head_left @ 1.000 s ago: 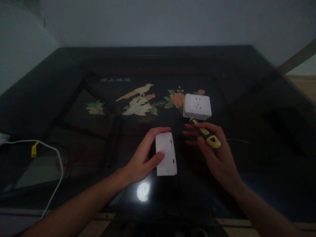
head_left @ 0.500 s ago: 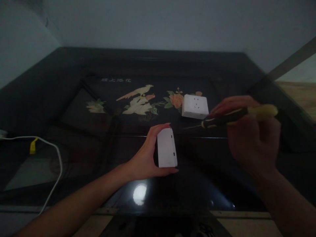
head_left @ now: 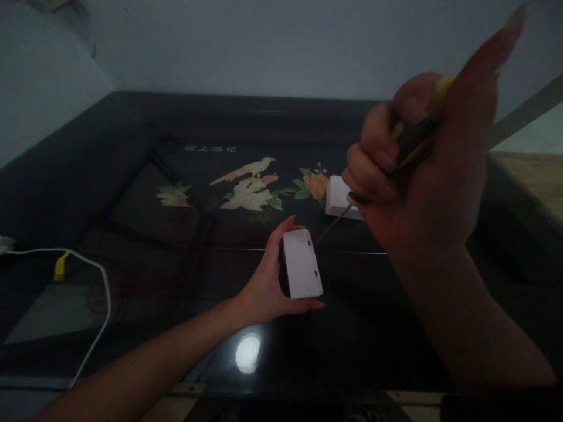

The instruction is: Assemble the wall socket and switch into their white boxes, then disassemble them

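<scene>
My left hand (head_left: pixel 272 281) grips a white box (head_left: pixel 302 264) by its two ends, thumb at the near end and fingers at the far one. It looks like a wall socket box turned on its side, with two small dark slots along its right edge. My right hand (head_left: pixel 440 158) is raised high, fingers wrapped round the black-and-yellow handle of a screwdriver (head_left: pixel 407 146). The thin shaft slants down left, its tip close to the upper slot; whether it touches is unclear. Behind the screwdriver lies a second white socket box (head_left: pixel 338 196), partly hidden by my right hand.
The glossy black table (head_left: pixel 145 316) carries a painted bird and flowers. A white cable (head_left: pixel 105 281) with a yellow tag (head_left: pixel 60 266) runs along the left side. A pale wall (head_left: pixel 246 47) rises behind the table.
My right hand has risen and turned, tilting the screwdriver from nearly level to steep, with its tip nearer the white box. The box in my left hand has tilted slightly.
</scene>
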`<state>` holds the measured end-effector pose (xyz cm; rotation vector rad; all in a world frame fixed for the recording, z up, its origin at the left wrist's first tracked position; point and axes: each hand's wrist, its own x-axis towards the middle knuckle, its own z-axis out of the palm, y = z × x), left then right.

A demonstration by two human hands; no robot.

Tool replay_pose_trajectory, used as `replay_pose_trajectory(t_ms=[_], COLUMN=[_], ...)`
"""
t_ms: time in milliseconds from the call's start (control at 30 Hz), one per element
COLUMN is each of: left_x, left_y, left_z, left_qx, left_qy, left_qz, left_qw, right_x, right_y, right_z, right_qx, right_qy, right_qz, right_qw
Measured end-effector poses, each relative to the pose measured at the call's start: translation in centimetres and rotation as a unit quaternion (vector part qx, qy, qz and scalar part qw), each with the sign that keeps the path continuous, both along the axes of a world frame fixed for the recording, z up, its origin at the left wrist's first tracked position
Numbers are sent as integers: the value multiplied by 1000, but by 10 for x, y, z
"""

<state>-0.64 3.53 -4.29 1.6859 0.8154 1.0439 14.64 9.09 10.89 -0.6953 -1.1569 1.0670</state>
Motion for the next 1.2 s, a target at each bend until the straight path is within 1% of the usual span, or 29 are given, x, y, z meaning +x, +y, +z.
replay_pose_trajectory(t_ms=[133,300,433,533,633,733,800,900,1000,1067,1200], left_x=[-1,-3,-5,-5,-5,-3,-2,-1,0,0,1], left_y=[-1,0,0,0,0,0,0,1,1,0,-4], left_z=[1,0,0,1,3,5,5,4,3,2,4], left_qx=[0,5,20,27,29,30,35,56,65,50,4], left_qy=[12,32,39,45,51,55,53,51,48,50,82], left_qz=[-5,3,-1,1,4,11,18,33,43,43,47], left_qw=[1000,999,999,999,998,998,998,997,996,997,995], right_x=[-2,-5,-5,-6,-10,-15,-18,-21,-27,-34,-50], right_y=[1,1,5,3,-5,-12,-14,-11,-9,-8,-7], right_z=[-8,-13,-17,-17,-15,-12,-10,-8,-3,2,11], right_qx=[20,20,54,56,67,86,101,127,117,114,96], right_qy=[15,6,4,-18,-38,-93,-143,-197,-243,-284,-381], right_qz=[-4,4,4,-1,-10,-20,1,85,152,173,220], right_qw=[1000,1000,999,998,997,992,985,968,951,936,893])
